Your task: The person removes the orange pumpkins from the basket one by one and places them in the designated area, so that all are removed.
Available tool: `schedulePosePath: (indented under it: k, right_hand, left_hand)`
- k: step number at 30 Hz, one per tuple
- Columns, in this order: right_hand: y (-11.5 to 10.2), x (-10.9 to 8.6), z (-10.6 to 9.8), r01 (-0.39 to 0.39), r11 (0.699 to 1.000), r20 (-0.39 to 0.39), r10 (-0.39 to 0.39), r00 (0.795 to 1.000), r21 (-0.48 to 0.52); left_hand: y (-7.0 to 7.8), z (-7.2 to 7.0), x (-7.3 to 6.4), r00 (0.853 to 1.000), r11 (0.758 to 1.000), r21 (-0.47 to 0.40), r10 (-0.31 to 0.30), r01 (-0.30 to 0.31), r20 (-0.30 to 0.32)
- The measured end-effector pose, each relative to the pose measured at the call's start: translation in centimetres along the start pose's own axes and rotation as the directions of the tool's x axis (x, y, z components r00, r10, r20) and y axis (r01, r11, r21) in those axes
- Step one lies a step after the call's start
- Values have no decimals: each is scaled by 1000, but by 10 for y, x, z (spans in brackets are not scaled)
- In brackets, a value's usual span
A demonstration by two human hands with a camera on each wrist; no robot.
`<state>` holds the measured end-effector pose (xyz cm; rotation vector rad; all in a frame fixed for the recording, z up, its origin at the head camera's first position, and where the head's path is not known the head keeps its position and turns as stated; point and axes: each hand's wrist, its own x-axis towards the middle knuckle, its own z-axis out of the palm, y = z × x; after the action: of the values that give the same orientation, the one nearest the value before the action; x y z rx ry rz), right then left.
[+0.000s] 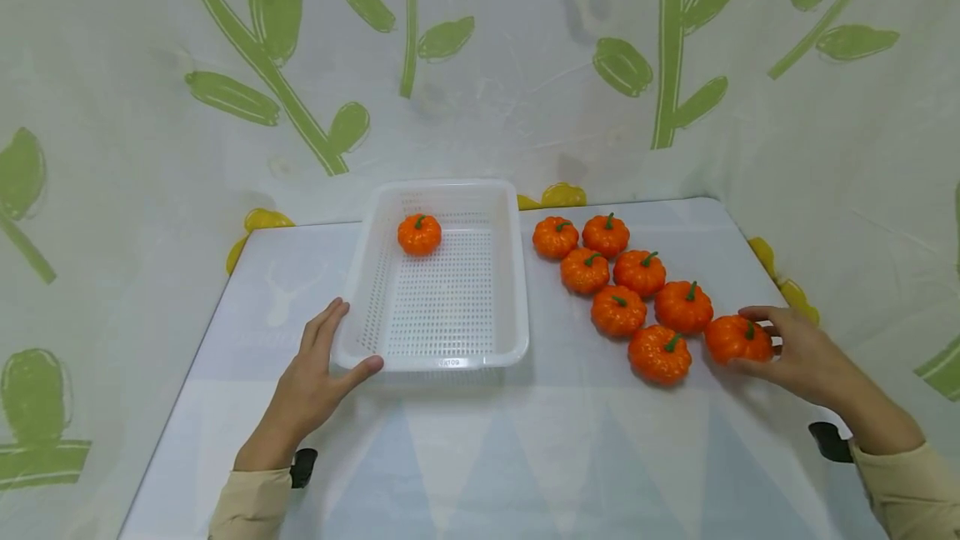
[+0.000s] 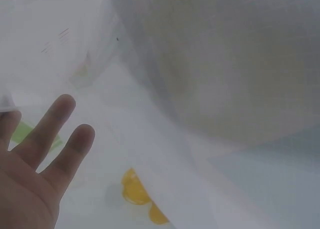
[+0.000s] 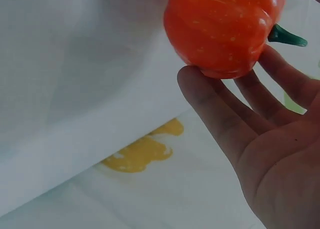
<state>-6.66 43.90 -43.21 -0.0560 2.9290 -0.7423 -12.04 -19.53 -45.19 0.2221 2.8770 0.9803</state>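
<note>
My right hand (image 1: 806,361) holds the rightmost small orange toy pumpkin (image 1: 727,340), its thumb at the near side and its fingers round the far side. In the right wrist view, the fingers (image 3: 235,126) lie against this pumpkin (image 3: 225,31), whose green stem points right. At the left, my left hand (image 1: 307,382) rests at the near left corner of a white plastic basket (image 1: 517,273). Its fingers are straight along the basket's side and its thumb touches the front rim. One pumpkin (image 1: 418,237) sits inside the basket, toward the far left.
Several more pumpkins (image 1: 618,312) stand grouped on the white table (image 1: 570,448), between the basket and my right hand. Behind the table hangs a pale cloth (image 1: 510,90) printed with green leaves and yellow flowers.
</note>
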Motion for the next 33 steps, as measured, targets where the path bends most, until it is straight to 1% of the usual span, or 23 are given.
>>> schedulePosePath:
  k: [5,11,15,21,26,29,33]
  right_hand:
    - [2,-1,7,5,1000,6,-5,1000,-1]
    - [1,1,12,-27,1000,17,27,999,-9]
    - [1,1,13,-28,1000,17,28,999,-3]
    - [0,0,13,-36,999,30,35,999,3]
    - [0,0,12,-27,1000,25,27,999,-11]
    - [-1,0,9,-19,1000,17,19,1000,-16]
    - [-5,1,4,-36,999,16,36,999,-30]
  left_hand:
    - [-1,2,1,1000,1000,5,-2,2,-4]
    - [-3,2,1,1000,1000,-8,20,-20,-13]
    - [-4,2,1,1000,1000,-10,21,-21,-10]
    - [-4,1,1,1000,1000,-15,17,-17,-9]
    - [-4,1,1,1000,1000,-17,19,-19,-8]
    - [-3,1,1,1000,1000,-16,19,-20,-8]
    - [-3,0,1,1000,1000,-18,19,-19,-6]
